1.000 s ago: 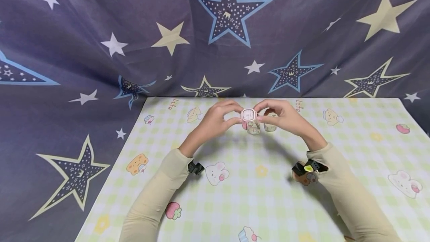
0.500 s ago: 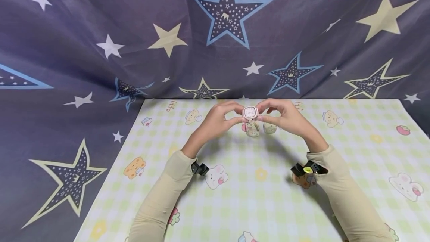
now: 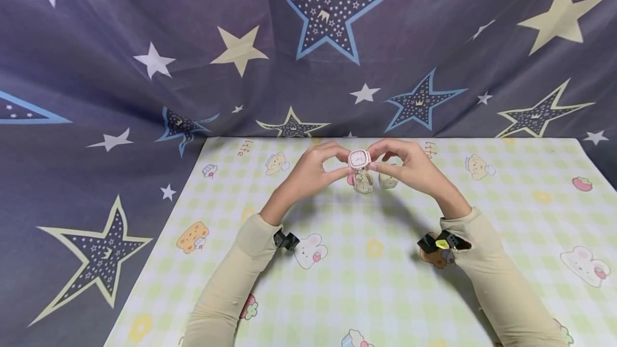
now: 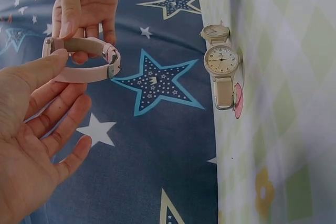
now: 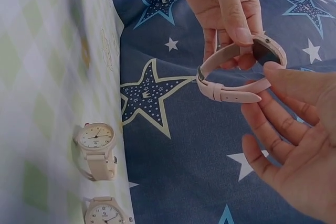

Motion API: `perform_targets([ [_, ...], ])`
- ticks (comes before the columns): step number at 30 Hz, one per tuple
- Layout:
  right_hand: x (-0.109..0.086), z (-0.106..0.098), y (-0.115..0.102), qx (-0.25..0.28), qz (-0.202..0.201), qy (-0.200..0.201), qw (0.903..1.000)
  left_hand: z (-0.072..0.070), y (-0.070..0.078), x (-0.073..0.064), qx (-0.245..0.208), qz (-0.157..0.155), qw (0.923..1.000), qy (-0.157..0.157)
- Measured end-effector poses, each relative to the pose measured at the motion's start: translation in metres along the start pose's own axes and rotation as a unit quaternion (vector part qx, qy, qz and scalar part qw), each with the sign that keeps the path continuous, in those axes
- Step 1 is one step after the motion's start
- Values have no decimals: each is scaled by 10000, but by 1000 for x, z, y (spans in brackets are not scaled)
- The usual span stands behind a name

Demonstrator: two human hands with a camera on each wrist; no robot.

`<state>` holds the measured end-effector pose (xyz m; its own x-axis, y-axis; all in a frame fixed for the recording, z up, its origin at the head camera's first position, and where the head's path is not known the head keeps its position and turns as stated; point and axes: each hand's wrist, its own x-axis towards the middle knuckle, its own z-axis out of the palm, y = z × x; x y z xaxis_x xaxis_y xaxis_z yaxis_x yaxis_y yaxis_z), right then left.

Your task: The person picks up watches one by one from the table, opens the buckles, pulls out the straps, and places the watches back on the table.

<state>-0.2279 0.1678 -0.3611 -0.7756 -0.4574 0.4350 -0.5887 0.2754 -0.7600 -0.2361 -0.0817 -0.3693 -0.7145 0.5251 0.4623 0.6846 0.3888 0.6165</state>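
- Pink watch (image 3: 358, 159): held above the desk (image 3: 376, 293), a bit right of centre in head view.
- Left hand (image 3: 315, 169): pinching the watch from its side, thumb and fingertips.
- Right hand (image 3: 407, 165): same, pinching the opposite side; hands arch toward each other, watch between.
- Head view: only one showing the pale rounded-square dial face-on; strap mostly hidden here.
- Left wrist view: strap seen edge-on, fastened in a loop, metal buckle (image 4: 111, 71) at its far end; left hand's other fingers spread, lower left of frame.
- Right wrist view: dark case back (image 5: 265, 53) shows, plus strap tail (image 5: 240, 96) with holes; not visible from head.
- Two round watches (image 4: 221, 59) standing on desk: small, dials hard to read in head view; wrist views give numerals and hands, one cut by bottom edge in right wrist view.
- Versus 1.0 s ago: same two-handed grip; pink watch slightly higher in frame, tilted a little.
- Left sleeve (image 3: 226, 288) now partly covers the strawberry print (image 3: 248, 307), lower left of centre, fully visible then.
- Round watches: no clear shift.
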Motion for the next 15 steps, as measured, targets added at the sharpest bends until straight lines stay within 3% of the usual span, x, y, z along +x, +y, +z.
perform_targets([
  [8, 0, 3, -2, -8, -41, 207, 9998, 1, 1, 1, 25, 81, 9997, 210],
  [15, -1, 1, -4, 300, 39, 60, 9995, 0, 1, 0, 276, 711, 9957, 519],
])
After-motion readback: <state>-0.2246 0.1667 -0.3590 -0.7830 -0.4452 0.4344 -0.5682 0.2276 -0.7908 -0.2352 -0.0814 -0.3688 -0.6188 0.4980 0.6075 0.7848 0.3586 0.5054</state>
